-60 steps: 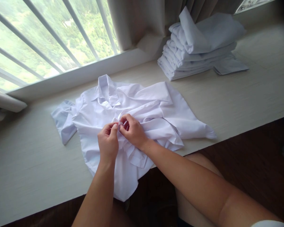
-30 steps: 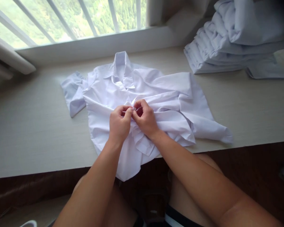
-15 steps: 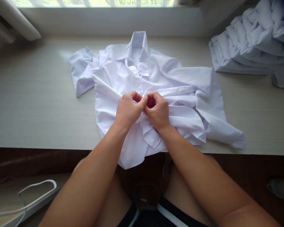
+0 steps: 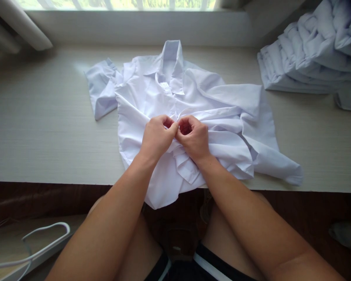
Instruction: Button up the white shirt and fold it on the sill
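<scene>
Pinching a creased white collared shirt (image 4: 148, 99)
Left hand (image 4: 158, 136) and right hand (image 4: 195, 137) met, fingertips closed on its smooth front.

The shirt (image 4: 152, 97) is plain white with a faint lilac cast, deepening to bluish grey in its folds. Beneath the shirt, the bench (image 4: 46, 136) is pale greyish beige, finely streaked lengthwise. Right of the shirt, the folded stack (image 4: 307, 58) is bluish white. Beyond the shirt, the window (image 4: 156, 4) glows pale green between whitish bars. Nearer than the shirt, black shorts (image 4: 184, 270) carry white stripes; the floor (image 4: 304, 218) is dark reddish brown.
</scene>
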A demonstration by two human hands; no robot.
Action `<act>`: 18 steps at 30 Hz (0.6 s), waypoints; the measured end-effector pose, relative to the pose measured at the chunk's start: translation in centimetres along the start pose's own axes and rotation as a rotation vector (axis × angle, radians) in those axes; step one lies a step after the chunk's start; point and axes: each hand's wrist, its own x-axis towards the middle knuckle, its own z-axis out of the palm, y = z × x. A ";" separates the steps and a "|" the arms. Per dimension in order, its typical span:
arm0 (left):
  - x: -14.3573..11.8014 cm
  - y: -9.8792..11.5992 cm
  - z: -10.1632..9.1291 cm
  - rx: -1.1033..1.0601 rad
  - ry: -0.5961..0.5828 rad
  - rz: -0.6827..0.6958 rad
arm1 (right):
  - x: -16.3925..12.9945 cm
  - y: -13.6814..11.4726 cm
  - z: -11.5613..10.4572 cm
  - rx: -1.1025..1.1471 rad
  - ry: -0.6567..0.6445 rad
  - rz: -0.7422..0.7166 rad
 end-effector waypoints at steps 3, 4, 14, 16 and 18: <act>-0.1 -0.1 -0.1 0.001 -0.007 -0.006 | 0.0 -0.1 0.0 -0.004 0.003 0.004; -0.1 -0.1 -0.2 -0.003 -0.011 -0.004 | 0.0 -0.1 0.0 -0.002 0.004 0.005; -0.1 -0.2 -0.3 -0.020 -0.019 0.006 | 0.0 -0.1 0.0 -0.004 0.004 -0.008; -0.1 -0.3 -0.3 -0.016 -0.018 0.006 | 0.0 -0.1 0.0 0.002 0.005 -0.007; -0.1 -0.3 -0.3 -0.012 -0.016 0.007 | 0.0 -0.1 0.0 0.011 0.005 -0.009</act>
